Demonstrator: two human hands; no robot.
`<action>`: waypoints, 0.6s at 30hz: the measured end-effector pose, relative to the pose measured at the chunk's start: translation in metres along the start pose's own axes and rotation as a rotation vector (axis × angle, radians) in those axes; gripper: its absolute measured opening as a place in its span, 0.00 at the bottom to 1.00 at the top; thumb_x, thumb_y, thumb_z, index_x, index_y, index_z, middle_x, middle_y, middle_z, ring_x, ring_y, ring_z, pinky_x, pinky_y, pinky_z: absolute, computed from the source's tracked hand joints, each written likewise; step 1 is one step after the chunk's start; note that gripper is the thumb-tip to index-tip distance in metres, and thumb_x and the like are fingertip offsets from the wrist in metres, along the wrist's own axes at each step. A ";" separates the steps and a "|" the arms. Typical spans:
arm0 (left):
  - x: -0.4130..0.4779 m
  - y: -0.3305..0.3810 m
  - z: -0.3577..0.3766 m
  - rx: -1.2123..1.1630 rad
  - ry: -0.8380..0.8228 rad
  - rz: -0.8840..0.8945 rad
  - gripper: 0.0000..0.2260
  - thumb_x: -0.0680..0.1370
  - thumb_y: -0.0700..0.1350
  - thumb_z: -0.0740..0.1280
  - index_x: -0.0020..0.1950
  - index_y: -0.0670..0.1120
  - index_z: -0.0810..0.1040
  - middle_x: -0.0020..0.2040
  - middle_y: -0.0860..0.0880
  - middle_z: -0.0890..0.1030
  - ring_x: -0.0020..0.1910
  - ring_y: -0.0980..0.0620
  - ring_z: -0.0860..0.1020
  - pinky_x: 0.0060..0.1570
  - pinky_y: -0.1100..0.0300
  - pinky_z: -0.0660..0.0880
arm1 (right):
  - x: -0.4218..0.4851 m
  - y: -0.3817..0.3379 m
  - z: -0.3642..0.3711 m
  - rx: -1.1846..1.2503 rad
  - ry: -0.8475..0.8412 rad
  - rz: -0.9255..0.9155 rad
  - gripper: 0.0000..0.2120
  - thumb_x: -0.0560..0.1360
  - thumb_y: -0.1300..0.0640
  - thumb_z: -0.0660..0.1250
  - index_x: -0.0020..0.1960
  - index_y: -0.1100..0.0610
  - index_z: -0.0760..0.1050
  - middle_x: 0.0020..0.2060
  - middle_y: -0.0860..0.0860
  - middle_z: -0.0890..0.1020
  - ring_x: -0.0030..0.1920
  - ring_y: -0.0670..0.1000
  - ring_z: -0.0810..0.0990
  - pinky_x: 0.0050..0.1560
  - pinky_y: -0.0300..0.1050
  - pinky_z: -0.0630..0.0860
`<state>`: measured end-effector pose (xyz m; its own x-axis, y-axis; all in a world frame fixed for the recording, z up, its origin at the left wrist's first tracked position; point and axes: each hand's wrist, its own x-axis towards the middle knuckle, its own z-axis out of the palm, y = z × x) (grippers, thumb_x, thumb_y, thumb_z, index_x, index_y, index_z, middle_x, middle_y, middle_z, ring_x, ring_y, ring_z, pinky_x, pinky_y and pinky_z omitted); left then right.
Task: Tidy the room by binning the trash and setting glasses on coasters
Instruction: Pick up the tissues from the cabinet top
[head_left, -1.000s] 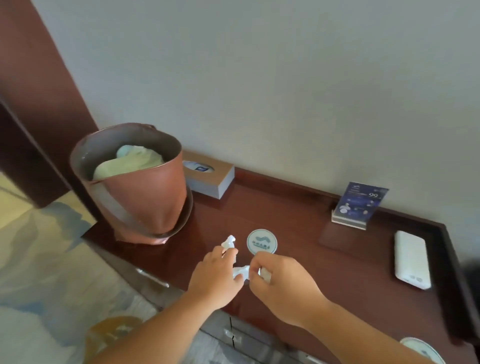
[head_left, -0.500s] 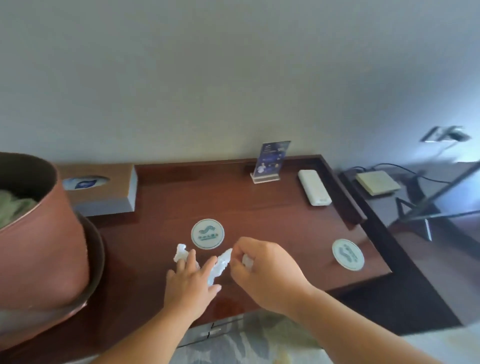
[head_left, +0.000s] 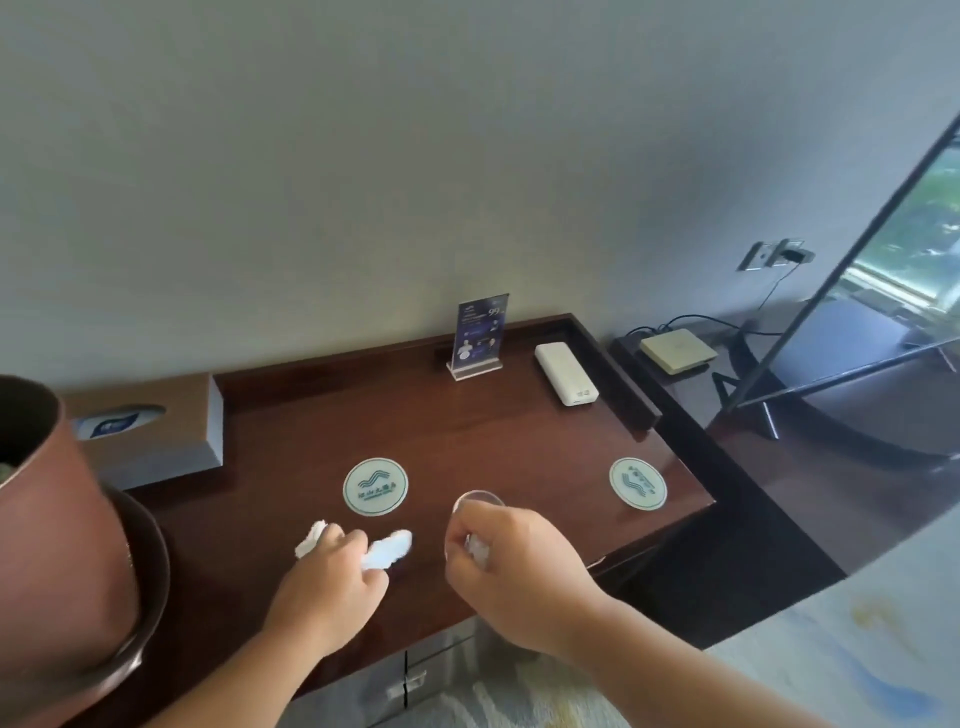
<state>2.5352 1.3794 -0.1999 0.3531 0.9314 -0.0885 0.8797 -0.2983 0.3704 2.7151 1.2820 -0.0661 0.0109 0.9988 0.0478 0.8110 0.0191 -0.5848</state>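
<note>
Wrapping glass, right fingers; left fingers clutch tissue.

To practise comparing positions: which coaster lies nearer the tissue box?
The coaster beyond the left hand; the other coaster lies far right, away from the tissue box.

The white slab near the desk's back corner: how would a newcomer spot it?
Start at the dark wooden desk against the wall and go to its far right corner. There, right of the upright blue card stand, lies the white slab. Unlike that stand, it is plain, oblong and flat on the wood.
</note>
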 end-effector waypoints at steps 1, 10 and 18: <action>-0.004 0.006 -0.003 0.037 0.027 0.007 0.10 0.75 0.52 0.61 0.38 0.49 0.66 0.43 0.51 0.67 0.42 0.45 0.74 0.37 0.55 0.67 | -0.007 0.003 -0.005 -0.002 0.017 -0.011 0.03 0.73 0.51 0.61 0.41 0.49 0.71 0.37 0.47 0.78 0.36 0.48 0.75 0.34 0.44 0.73; -0.044 0.116 -0.061 0.194 0.284 0.067 0.04 0.71 0.35 0.64 0.38 0.42 0.72 0.41 0.44 0.73 0.40 0.37 0.76 0.34 0.50 0.71 | -0.107 0.058 -0.078 0.011 0.164 -0.033 0.03 0.72 0.48 0.60 0.41 0.45 0.70 0.35 0.43 0.78 0.36 0.45 0.76 0.33 0.39 0.72; -0.103 0.338 -0.024 0.164 0.317 0.438 0.09 0.75 0.38 0.66 0.45 0.46 0.66 0.56 0.46 0.73 0.45 0.41 0.78 0.38 0.55 0.67 | -0.255 0.154 -0.168 0.049 0.312 0.097 0.03 0.74 0.48 0.62 0.42 0.44 0.72 0.36 0.42 0.78 0.37 0.42 0.77 0.35 0.36 0.74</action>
<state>2.7882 1.1879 -0.0432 0.6059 0.7227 0.3325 0.7192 -0.6763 0.1594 2.9358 1.0223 -0.0324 0.2714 0.9343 0.2310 0.7684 -0.0658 -0.6366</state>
